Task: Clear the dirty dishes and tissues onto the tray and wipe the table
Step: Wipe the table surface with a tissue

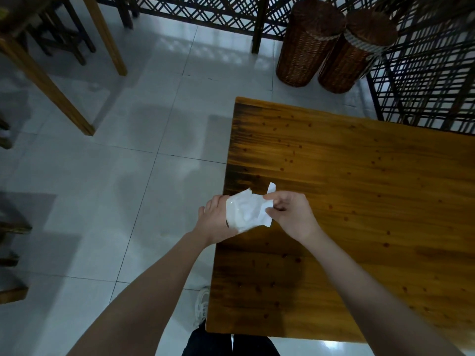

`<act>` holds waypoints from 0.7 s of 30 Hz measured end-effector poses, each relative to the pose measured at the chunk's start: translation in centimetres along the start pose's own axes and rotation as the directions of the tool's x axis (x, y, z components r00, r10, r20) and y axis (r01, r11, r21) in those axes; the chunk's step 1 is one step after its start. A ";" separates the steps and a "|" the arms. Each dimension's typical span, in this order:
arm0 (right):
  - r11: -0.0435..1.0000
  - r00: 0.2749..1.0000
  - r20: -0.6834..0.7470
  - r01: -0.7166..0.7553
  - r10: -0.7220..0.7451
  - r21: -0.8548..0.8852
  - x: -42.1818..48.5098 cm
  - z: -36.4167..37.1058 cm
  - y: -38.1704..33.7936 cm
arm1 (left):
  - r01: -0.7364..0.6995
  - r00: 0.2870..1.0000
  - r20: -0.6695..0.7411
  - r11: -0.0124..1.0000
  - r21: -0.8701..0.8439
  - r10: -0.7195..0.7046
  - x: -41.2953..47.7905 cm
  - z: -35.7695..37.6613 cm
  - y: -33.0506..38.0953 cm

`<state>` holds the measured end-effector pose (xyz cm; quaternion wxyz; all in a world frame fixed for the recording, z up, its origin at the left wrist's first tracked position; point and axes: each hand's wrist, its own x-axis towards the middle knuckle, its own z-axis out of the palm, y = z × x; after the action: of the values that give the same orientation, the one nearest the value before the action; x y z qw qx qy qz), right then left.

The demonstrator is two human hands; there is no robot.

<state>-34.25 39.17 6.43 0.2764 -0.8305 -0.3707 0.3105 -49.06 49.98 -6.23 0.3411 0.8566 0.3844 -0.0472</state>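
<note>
Over the left edge of a wooden table [359, 196] I hold a white wipe packet [244, 213] between both hands. My left hand [216, 222] grips its left side from underneath. My right hand [290, 214] pinches its right end, where a torn white strip sticks up. No dishes, tissues or tray are in view.
Two tall wicker baskets [331, 44] stand on the tiled floor beyond the table. A dark lattice screen [424, 80] runs behind them and along the table's far right. Wooden table legs [46, 80] and stools stand at the upper left. My shoe [201, 304] is by the table's near corner.
</note>
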 end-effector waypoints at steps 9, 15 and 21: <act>0.996 0.993 -0.119 -0.012 0.022 0.083 -3.3 -2.9 0.9 | 0.018 1.000 -0.005 0.994 0.108 -0.018 0.4 -0.3 0.3; 0.991 0.980 -0.190 -0.037 0.061 0.132 -6.3 -4.4 2.7 | -0.052 0.998 -0.017 0.995 0.080 0.053 -0.9 -0.3 1.0; 0.995 0.968 -0.239 -0.054 0.073 0.088 -9.1 -5.3 4.0 | -0.105 0.994 0.012 0.989 0.100 0.105 -3.1 -0.5 2.1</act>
<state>-33.49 28.52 10.03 0.3428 -0.8617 -0.2947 0.2305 -49.90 47.37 -3.67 0.3006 0.8916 0.3348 -0.0512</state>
